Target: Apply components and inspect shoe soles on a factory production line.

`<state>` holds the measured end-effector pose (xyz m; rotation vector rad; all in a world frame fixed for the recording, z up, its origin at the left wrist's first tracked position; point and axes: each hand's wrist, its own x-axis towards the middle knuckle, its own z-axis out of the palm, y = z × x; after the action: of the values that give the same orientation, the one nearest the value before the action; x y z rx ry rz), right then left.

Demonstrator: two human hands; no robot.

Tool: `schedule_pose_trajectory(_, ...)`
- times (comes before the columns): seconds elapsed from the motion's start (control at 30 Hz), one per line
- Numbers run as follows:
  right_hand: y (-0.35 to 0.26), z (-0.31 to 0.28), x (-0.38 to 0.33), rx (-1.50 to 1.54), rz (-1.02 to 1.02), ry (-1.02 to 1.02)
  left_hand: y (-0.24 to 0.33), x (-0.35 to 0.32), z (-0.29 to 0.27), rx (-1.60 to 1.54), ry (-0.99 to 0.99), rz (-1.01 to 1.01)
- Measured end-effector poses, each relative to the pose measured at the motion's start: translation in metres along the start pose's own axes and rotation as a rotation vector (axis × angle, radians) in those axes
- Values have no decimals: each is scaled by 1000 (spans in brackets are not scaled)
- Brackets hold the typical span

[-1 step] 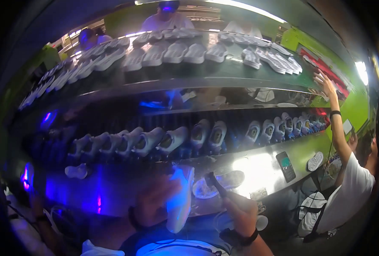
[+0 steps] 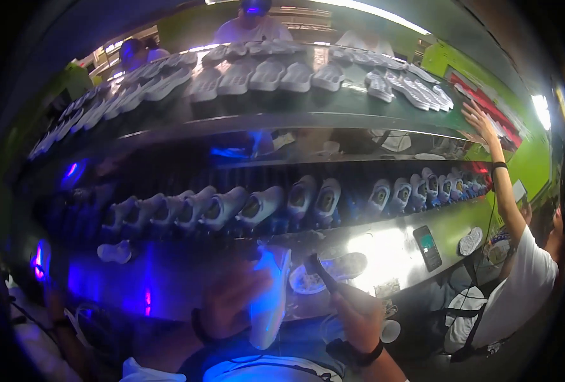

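A pale shoe (image 2: 269,312), lit blue, is held upright over the near edge of the bench. My left hand (image 2: 234,293), smeared by motion, grips its left side, the fingers lying across the upper. In my right hand (image 2: 362,315) is a dark-handled brush (image 2: 320,270), pointing up and left, a short gap to the right of the shoe. Behind the brush a white shoe sole (image 2: 349,264) lies on the metal bench (image 2: 308,309), partly covered by it. My right fingers are wrapped round the handle.
A row of pale shoes (image 2: 257,207) stands behind the bench, below a shelf (image 2: 244,121) of white soles (image 2: 266,75). A phone (image 2: 427,248) and another sole (image 2: 470,242) lie right. A small sole-shaped piece (image 2: 114,253) lies left. A co-worker's arm (image 2: 505,191) reaches toward the shelf's right end.
The co-worker's hand at the right end of the shelf has shifted slightly left. My hands, the shoe and the brush stay in nearly the same place.
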<state>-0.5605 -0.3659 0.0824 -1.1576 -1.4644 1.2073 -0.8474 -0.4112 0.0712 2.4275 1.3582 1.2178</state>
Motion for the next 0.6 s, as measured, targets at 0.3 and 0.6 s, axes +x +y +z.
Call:
schedule_pose_trajectory(0.3, -2, 47, -5, -183, -137, 23, 15, -28, -22, 66, 63, 46)
schedule_pose_trajectory(0.6, 5, 48, -18, -213, -233, -16, 11, -33, -20, 99, 92, 48)
